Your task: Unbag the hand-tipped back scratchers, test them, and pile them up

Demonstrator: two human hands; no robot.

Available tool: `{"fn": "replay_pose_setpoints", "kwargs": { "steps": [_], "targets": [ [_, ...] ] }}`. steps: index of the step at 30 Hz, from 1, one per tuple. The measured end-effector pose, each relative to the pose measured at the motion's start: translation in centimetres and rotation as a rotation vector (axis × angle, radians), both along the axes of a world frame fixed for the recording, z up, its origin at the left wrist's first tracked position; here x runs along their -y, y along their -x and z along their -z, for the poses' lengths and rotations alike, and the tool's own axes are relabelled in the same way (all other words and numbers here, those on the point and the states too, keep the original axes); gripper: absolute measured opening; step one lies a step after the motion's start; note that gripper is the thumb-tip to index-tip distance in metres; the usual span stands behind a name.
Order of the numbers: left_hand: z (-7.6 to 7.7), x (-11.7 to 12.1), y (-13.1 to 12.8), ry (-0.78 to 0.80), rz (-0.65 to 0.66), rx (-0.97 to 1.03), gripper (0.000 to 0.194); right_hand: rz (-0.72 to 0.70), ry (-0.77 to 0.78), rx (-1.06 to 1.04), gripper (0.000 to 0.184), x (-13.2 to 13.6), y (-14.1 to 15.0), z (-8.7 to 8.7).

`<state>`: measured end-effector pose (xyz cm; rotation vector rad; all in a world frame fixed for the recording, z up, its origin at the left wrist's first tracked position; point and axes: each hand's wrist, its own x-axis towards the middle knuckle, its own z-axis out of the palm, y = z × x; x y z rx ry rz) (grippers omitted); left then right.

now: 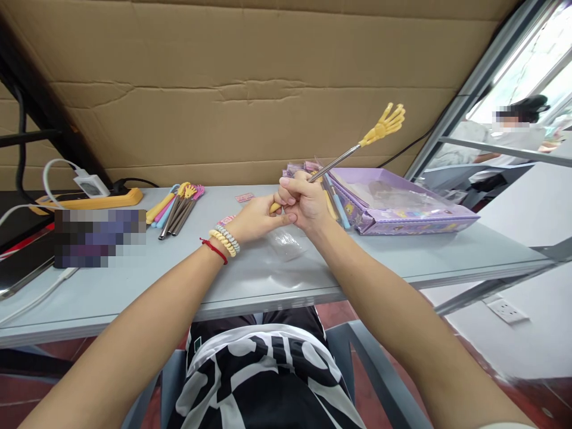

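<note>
A telescopic back scratcher (383, 126) with a yellow hand-shaped head and a metal rod is held up over the table, its head pointing to the upper right. My right hand (306, 199) is closed around the rod. My left hand (261, 219) grips the yellow handle end, thumb against the right hand. A clear plastic wrapper (286, 244) lies on the table under my hands. More back scratchers (179, 208) in yellow, blue and pink lie in a bundle to the left. Just right of my right hand are further handles (342, 208), partly hidden.
On the right stands an open purple box (415, 208) with clear plastic inside. A yellow power strip (129, 196) with a white charger (92, 183) and cables sits at the left, near a blurred-out device (84, 238). Cardboard (201, 119) walls the back. Beyond the frame, a person (513, 131) sits.
</note>
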<state>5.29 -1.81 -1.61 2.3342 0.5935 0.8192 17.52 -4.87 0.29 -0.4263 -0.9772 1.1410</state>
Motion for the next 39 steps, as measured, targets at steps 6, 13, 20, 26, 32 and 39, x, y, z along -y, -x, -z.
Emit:
{"fn": "replay_pose_setpoints", "kwargs": {
  "steps": [6,13,20,26,32,39],
  "targets": [
    [0.1,0.1,-0.6,-0.157,-0.168,-0.110,0.043,0.056,0.046,0.003,0.063,0.1,0.2,-0.3],
    [-0.3,1.0,-1.1,-0.226,-0.249,-0.160,0.044,0.064,0.051,-0.014,0.063,0.4,0.0,-0.5],
    [-0.4,1.2,-1.3,-0.259,-0.289,-0.198,0.042,0.087,0.052,-0.041,0.062,0.6,0.1,-0.7],
    [-0.3,1.3,-1.3,-0.264,-0.304,-0.205,0.039,0.162,0.119,-0.056,0.062,0.8,0.2,-0.9],
    [0.1,0.8,-1.2,-0.315,-0.293,-0.201,0.038,0.220,0.156,-0.083,0.060,1.0,0.6,-1.0],
    [0.0,1.1,-1.5,-0.318,-0.380,-0.243,0.049,0.295,0.169,-0.147,0.057,0.7,0.4,-1.0]
  ]
}}
